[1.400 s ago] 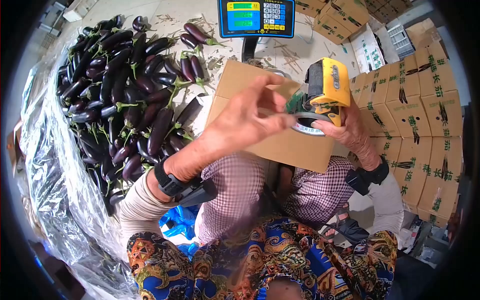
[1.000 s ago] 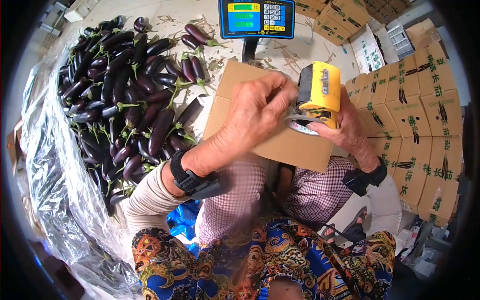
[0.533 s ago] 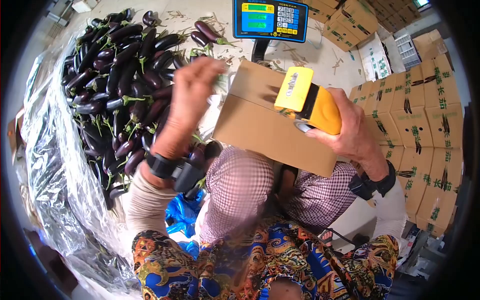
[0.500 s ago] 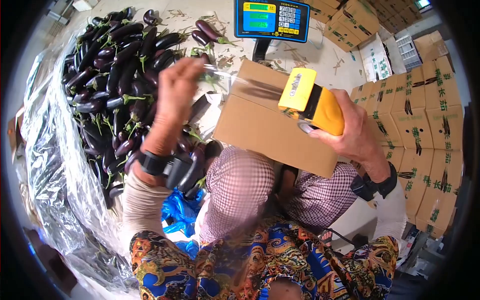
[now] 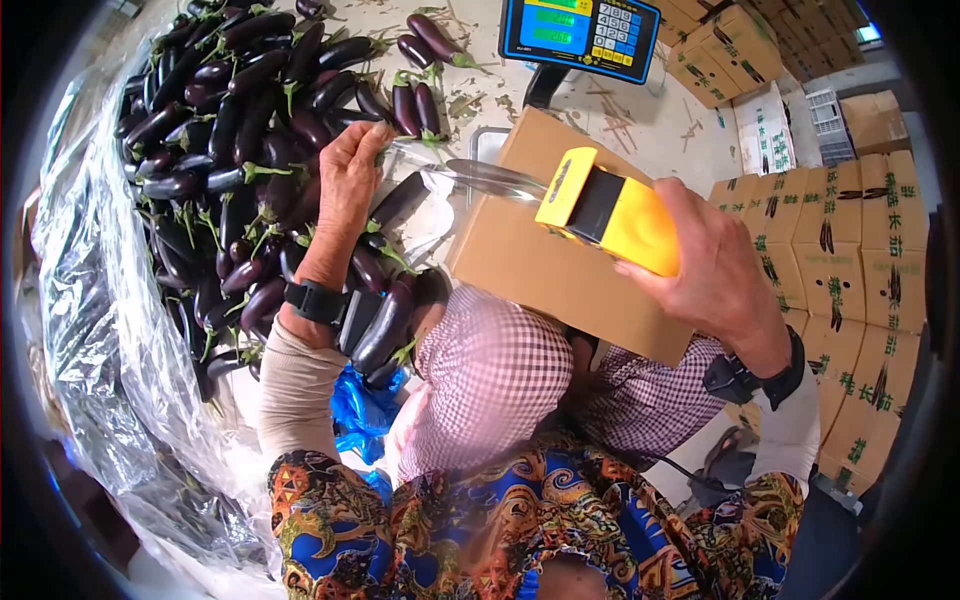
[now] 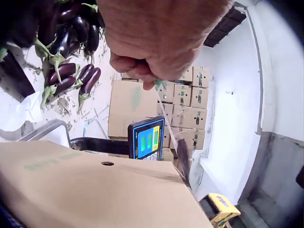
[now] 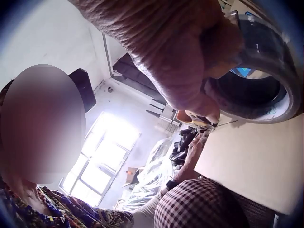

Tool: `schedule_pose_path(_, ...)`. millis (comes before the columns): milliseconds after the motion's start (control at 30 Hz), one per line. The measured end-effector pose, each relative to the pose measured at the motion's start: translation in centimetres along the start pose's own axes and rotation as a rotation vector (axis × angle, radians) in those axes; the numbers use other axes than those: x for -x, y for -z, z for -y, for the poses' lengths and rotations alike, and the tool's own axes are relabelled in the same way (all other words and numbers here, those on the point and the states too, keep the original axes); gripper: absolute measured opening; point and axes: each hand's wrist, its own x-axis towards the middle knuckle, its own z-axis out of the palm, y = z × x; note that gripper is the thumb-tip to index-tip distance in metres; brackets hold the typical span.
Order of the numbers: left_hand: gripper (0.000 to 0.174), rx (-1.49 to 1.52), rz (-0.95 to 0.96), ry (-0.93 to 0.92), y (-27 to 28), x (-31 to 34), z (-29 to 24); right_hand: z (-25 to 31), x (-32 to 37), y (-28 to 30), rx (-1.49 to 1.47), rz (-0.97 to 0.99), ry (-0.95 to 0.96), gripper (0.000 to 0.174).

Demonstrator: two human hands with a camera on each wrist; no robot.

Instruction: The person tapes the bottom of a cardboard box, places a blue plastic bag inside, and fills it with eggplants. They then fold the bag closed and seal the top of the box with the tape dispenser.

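Note:
My right hand (image 5: pixel 715 265) grips a yellow tape dispenser (image 5: pixel 610 210) above the right part of a closed cardboard box (image 5: pixel 525 255). From the dispenser a strip of clear packing tape (image 5: pixel 490 178) stretches left across the box and past its edge. The strip's free end is pinched in the fingers of my left hand (image 5: pixel 350 175), which is held over the side of the eggplant heap. In the left wrist view the strip runs slack-edged and narrow from the fingertips down toward the dispenser. The right wrist view shows the tape roll (image 7: pixel 287 97) close beside the right hand.
Loose eggplants (image 5: pixel 240 120) are heaped on the left, with clear plastic sheeting (image 5: pixel 130 350) alongside. A scale display (image 5: pixel 580 30) stands behind the box. Printed cartons (image 5: pixel 835 260) are stacked on the right. A blue plastic bag (image 5: pixel 365 410) lies beside the checked trouser leg.
My left hand has gone from the dispenser out to the left, drawing a strip of tape with it. The dispenser has turned so its front points left. The head view has shifted slightly.

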Motion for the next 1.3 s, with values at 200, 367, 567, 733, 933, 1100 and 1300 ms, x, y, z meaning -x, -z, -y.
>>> schedule_pose_path(200, 0.022, -0.254, 0.047, -0.182, 0.1, -0.9, 3.3, 0.3, -0.1, 0.0, 0.026, 0.025, -0.006, 0.063)
schedule_pose_path(367, 0.019, -0.298, 0.110, -0.210, -2.3, -0.3, 7.9, 0.6, -0.8, 0.0, 0.044, 0.033, 0.023, 0.062)
schedule_pose_path(567, 0.022, -0.294, 0.172, -0.114, -4.6, 2.2, 9.4, 0.5, -1.2, -0.2, 0.036, 0.077, 0.003, 0.061)
schedule_pose_path(733, 0.018, 0.504, 0.149, 0.170, -2.8, 1.3, 7.9, 0.5, -1.4, -0.1, 0.008, 0.063, -0.003, 0.059)
schedule_pose_path(933, 0.028, 0.483, 0.201, 0.177, 1.0, 0.1, 2.6, 0.6, -1.4, -0.1, -0.003, 0.027, 0.034, 0.058)
schedule_pose_path(1100, 0.027, 0.268, 0.305, 0.239, 3.0, -0.3, 1.4, 0.7, -1.2, -0.1, 0.008, 0.031, 0.012, 0.057)
schedule_pose_path(1300, 0.023, -0.053, 0.316, 0.199, 3.3, 0.2, -1.6, 0.9, -1.0, -0.1, 0.032, 0.013, 0.013, 0.057)
